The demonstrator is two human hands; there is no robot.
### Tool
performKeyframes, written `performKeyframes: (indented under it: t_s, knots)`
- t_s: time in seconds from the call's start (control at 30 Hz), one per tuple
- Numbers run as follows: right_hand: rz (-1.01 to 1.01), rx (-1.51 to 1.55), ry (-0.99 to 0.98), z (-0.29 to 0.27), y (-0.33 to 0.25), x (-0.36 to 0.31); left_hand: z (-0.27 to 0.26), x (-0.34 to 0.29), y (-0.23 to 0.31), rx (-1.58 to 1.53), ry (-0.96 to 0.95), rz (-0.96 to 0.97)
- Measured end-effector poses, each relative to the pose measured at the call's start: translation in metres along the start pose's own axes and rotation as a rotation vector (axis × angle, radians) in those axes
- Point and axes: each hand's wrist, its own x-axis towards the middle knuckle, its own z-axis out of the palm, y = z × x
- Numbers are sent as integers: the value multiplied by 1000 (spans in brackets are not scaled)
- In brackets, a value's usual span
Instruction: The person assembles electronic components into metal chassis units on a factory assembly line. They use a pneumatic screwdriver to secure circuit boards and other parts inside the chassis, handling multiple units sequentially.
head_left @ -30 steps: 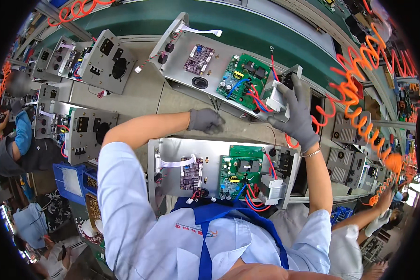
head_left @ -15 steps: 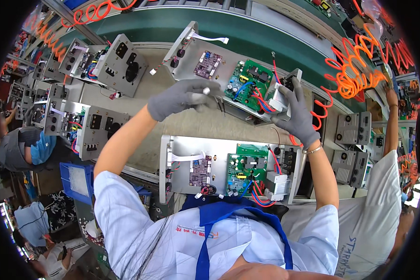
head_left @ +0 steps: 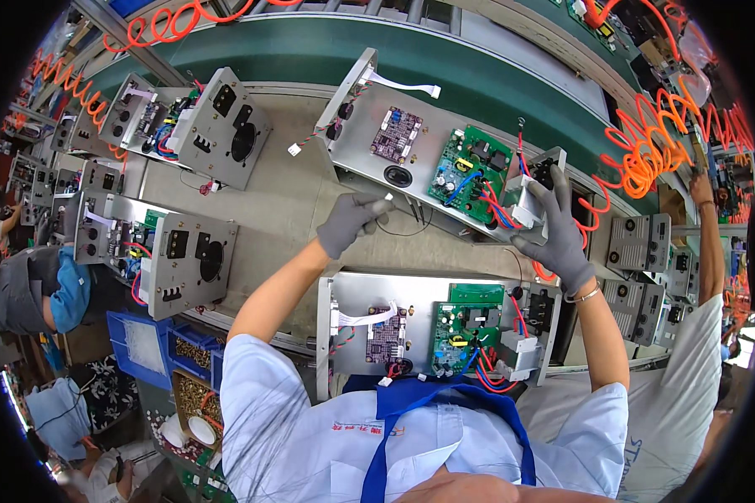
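Note:
My left hand [head_left: 344, 225], in a grey glove, pinches a small white plug [head_left: 387, 196] between thumb and forefinger. A thin dark wire loops from there toward the near side of the far metal chassis [head_left: 361, 155]. That chassis lies slightly askew and carries a purple circuit board [head_left: 397, 135], a green circuit board [head_left: 471, 172] and a white-cased component [head_left: 524, 201] with red and blue wires. Gloved too, my right hand [head_left: 559, 239] grips the right end of this chassis, fingers over its end panel and thumb at the near side.
A similar near chassis [head_left: 419, 289] lies close to my body. More chassis [head_left: 214, 126] stand to the left, and grey finished units [head_left: 637, 239] to the right. Orange coiled hoses [head_left: 646, 159] hang at the right. Blue bins [head_left: 138, 344] with small parts sit at lower left.
My left hand has drawn back from the far chassis toward me with the white plug, uncovering a black oval opening near the purple board. My right hand stays at the chassis end. The whole view has shifted.

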Motion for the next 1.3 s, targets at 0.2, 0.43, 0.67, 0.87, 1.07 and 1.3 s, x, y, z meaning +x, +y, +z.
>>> performKeyframes:
  t_s: [0.2, 0.43, 0.67, 0.87, 1.07, 1.3]
  knots:
    - [12, -413, -67, -34, -60, 24, 1, 45, -39, -27, 32, 215]
    - [-261, -62, -46, 52, -77, 93, 6, 62, -55, -169, 38, 339]
    - [-160, -217, -148, 92, -109, 131, 3, 65, -36, -244, 157, 292]
    - [-57, -209, -101, 115, -123, 140, -3, 74, -50, -249, 101, 396]
    - [-17, -237, -139, 113, -123, 141, 6, 58, -34, -394, -87, 143]
    - [27, -241, -164, 125, -133, 134, 10, 71, -58, -360, 35, 321]
